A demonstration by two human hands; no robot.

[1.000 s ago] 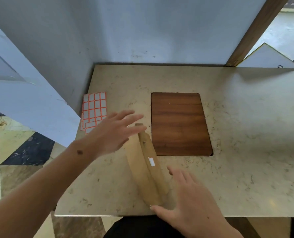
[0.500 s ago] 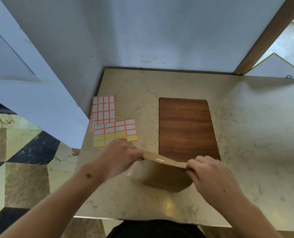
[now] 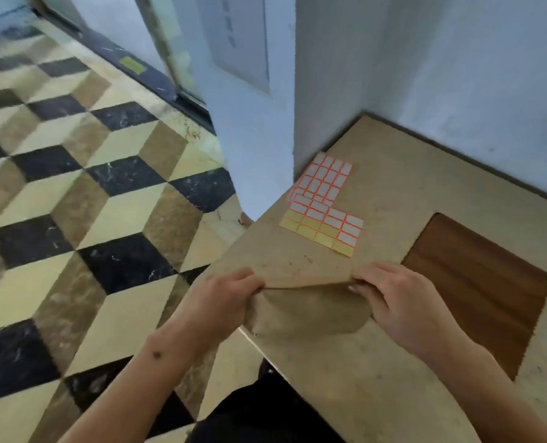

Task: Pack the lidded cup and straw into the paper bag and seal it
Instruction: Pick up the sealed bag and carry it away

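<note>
A brown paper bag (image 3: pixel 310 310) stands at the near left corner of the marble table (image 3: pixel 409 199), seen from above with its top edge folded flat. My left hand (image 3: pixel 224 298) pinches the left end of that top edge. My right hand (image 3: pixel 390 297) pinches the right end. The cup and the straw are not visible; whatever is inside the bag is hidden.
Two sheets of orange-bordered labels (image 3: pixel 324 203) lie just beyond the bag, near a blue-white wall corner (image 3: pixel 259 148). A dark wooden inset panel (image 3: pixel 486 289) is to the right. The table's left edge drops to a checkered floor (image 3: pixel 83 225).
The view has swung left and tilted, so the floor now fills the left side. Both hands, apart a second ago, closed on the bag's top edge and still hold it near the table's corner.
</note>
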